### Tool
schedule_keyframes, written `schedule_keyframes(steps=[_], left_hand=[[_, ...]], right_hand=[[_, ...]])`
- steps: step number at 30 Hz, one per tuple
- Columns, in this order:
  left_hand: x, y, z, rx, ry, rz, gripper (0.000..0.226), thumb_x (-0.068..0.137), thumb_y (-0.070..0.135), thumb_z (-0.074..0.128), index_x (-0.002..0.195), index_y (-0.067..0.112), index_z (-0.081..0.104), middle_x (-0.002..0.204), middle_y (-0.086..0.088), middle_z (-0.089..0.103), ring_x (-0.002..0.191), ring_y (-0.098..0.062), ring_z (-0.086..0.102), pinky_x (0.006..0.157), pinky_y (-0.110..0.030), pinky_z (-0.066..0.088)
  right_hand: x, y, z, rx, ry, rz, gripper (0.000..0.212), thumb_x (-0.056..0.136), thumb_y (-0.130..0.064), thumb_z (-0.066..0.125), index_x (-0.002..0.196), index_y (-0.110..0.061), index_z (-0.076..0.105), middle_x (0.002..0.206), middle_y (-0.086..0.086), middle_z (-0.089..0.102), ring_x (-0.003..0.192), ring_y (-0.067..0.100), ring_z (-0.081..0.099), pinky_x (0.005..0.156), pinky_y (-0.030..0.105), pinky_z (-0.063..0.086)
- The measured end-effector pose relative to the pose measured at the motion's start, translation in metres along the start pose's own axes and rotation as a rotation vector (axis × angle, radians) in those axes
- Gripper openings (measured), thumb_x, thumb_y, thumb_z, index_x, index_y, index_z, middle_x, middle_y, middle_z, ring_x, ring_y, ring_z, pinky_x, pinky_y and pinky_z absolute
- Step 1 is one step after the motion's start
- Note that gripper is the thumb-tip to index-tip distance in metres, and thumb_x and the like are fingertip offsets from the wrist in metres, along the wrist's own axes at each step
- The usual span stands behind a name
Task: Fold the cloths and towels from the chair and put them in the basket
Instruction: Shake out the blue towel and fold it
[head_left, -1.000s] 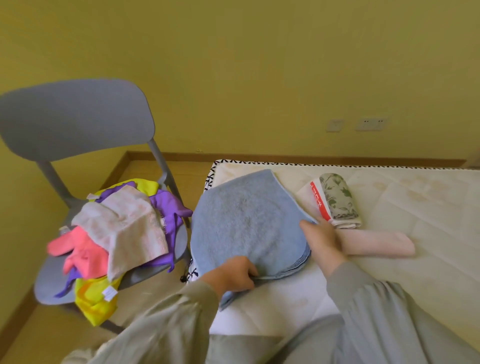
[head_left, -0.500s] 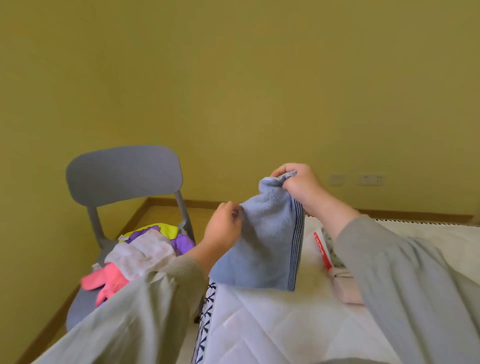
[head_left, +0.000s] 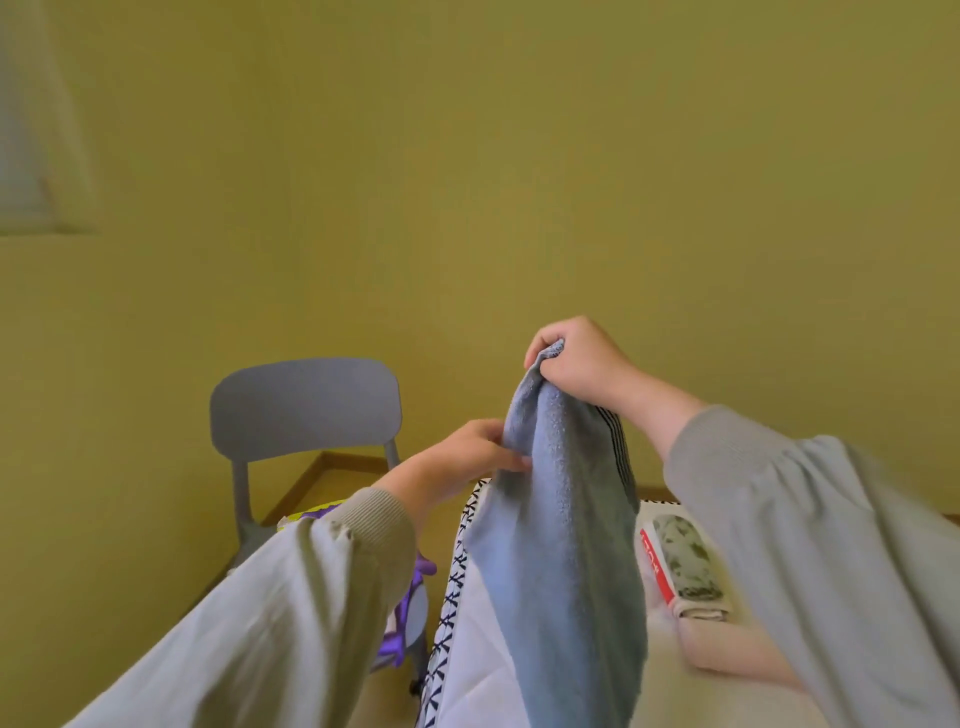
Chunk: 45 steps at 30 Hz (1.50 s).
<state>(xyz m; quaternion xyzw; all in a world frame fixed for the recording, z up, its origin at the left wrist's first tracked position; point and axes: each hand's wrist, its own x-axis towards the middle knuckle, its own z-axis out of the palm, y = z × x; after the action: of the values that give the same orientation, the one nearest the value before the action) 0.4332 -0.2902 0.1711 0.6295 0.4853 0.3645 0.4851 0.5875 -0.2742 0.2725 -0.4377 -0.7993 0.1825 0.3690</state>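
Two bare hands hold a blue towel (head_left: 561, 545) up in the air in front of a plain yellow-green wall (head_left: 467, 182). The right hand (head_left: 582, 364), fingers curled into a fist, grips the towel's top corner, which bunches out above the knuckles. Just below and to the left of that grip, the left hand (head_left: 462, 457) pinches the towel's side edge between thumb and fingertips. From the two grips the towel hangs straight down as a long, narrow drape; it is thick, nubby terry, with a band of thin dark stripes running down the edge under the right wrist. Both arms wear loose grey-green sleeves (head_left: 291, 623) with ribbed cuffs. Beneath the hanging towel lies a white quilted mattress (head_left: 478, 649) bordered with black cross marks. Down and right of the grips, on the mattress, rests a rolled cloth (head_left: 685, 561) printed with grey-green leaves, with a red label (head_left: 651, 564) along its side; the label's white lettering is too blurred to read. Nearer than that lies a soft pale pink roll (head_left: 727, 649), partly hidden by the right sleeve. Left of the left hand stands a grey chair (head_left: 306, 405) with a smooth rounded backrest; a purple cloth (head_left: 402, 623) and a yellow cloth (head_left: 306, 515) on its seat peek out around the left sleeve
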Motion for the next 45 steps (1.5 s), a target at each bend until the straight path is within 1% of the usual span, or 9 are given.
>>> schedule_keyframes(steps=[5,10,17,20,23,28,32,36,45], left_hand=[[-0.019,-0.01,-0.007,0.068,0.036,-0.099,0.019,0.077,0.014,0.077,0.094,0.017,0.07,0.101,-0.003,0.073,0.095,-0.022,0.069,0.094,-0.042,0.052],[-0.038,-0.036,-0.031,0.626,0.163,-0.3,0.031,0.081,0.033,0.072,0.102,0.011,0.068,0.099,-0.005,0.068,0.088,-0.02,0.062,0.08,-0.03,0.051],[-0.054,-0.054,-0.055,0.968,0.381,-0.357,0.025,0.084,0.013,0.057,0.104,0.011,0.072,0.097,-0.007,0.066,0.08,-0.022,0.056,0.07,-0.029,0.051],[-0.056,-0.056,-0.064,0.853,0.514,-0.344,0.022,0.083,0.007,0.052,0.093,0.011,0.072,0.082,-0.006,0.062,0.074,-0.024,0.055,0.062,-0.028,0.045],[-0.056,-0.061,-0.066,0.484,0.699,-0.221,0.01,0.087,0.011,0.059,0.079,0.009,0.066,0.068,-0.005,0.056,0.068,-0.022,0.05,0.058,-0.027,0.039],[-0.059,-0.059,-0.056,0.083,0.801,-0.055,0.016,0.09,0.018,0.061,0.08,0.007,0.066,0.072,-0.007,0.054,0.072,-0.018,0.045,0.064,-0.029,0.038],[-0.057,-0.057,-0.053,0.058,0.767,-0.074,0.026,0.093,0.025,0.057,0.08,0.004,0.066,0.073,-0.007,0.053,0.071,-0.018,0.047,0.062,-0.029,0.037],[-0.05,-0.059,-0.057,0.055,0.709,-0.125,0.029,0.094,0.031,0.057,0.079,0.009,0.068,0.075,-0.004,0.062,0.068,-0.017,0.054,0.062,-0.027,0.044],[0.004,-0.11,-0.044,0.512,0.723,-0.137,0.045,0.09,0.023,0.06,0.051,0.014,0.039,0.056,-0.005,0.035,0.057,-0.023,0.033,0.049,-0.03,0.021]], right_hand=[[-0.008,0.005,-0.001,-0.011,0.127,0.022,0.037,0.075,0.007,0.046,0.058,-0.023,0.061,0.06,-0.004,0.058,0.056,0.01,0.046,0.048,0.019,0.035],[-0.019,0.027,-0.005,-0.041,0.253,0.096,0.039,0.074,0.013,0.04,0.071,-0.017,0.065,0.071,-0.004,0.06,0.066,0.01,0.051,0.055,0.022,0.039],[-0.048,0.083,0.006,-0.147,0.452,0.297,0.019,0.081,0.005,0.052,0.083,-0.006,0.067,0.076,0.008,0.06,0.076,0.028,0.056,0.066,0.031,0.044],[-0.056,0.096,0.0,-0.133,0.465,0.353,0.006,0.084,-0.003,0.06,0.081,-0.003,0.065,0.074,0.009,0.059,0.071,0.027,0.053,0.062,0.029,0.038],[-0.063,0.107,-0.005,-0.023,0.481,0.433,0.02,0.086,-0.011,0.065,0.067,-0.008,0.058,0.064,0.005,0.055,0.06,0.021,0.046,0.054,0.027,0.031],[-0.079,0.129,-0.004,0.147,0.477,0.593,0.025,0.092,-0.02,0.06,0.071,-0.017,0.046,0.069,-0.002,0.046,0.059,0.014,0.04,0.057,0.024,0.035],[-0.09,0.143,-0.003,0.149,0.466,0.632,0.036,0.095,-0.024,0.055,0.066,-0.024,0.033,0.065,-0.005,0.035,0.057,0.011,0.033,0.053,0.025,0.026],[-0.099,0.153,-0.003,0.102,0.463,0.625,0.036,0.092,-0.019,0.057,0.06,-0.014,0.043,0.056,0.001,0.042,0.052,0.018,0.037,0.05,0.028,0.026],[-0.09,0.212,0.033,-0.05,0.341,0.692,0.034,0.088,-0.018,0.063,0.06,-0.013,0.044,0.056,0.001,0.038,0.057,0.02,0.034,0.05,0.03,0.02]])
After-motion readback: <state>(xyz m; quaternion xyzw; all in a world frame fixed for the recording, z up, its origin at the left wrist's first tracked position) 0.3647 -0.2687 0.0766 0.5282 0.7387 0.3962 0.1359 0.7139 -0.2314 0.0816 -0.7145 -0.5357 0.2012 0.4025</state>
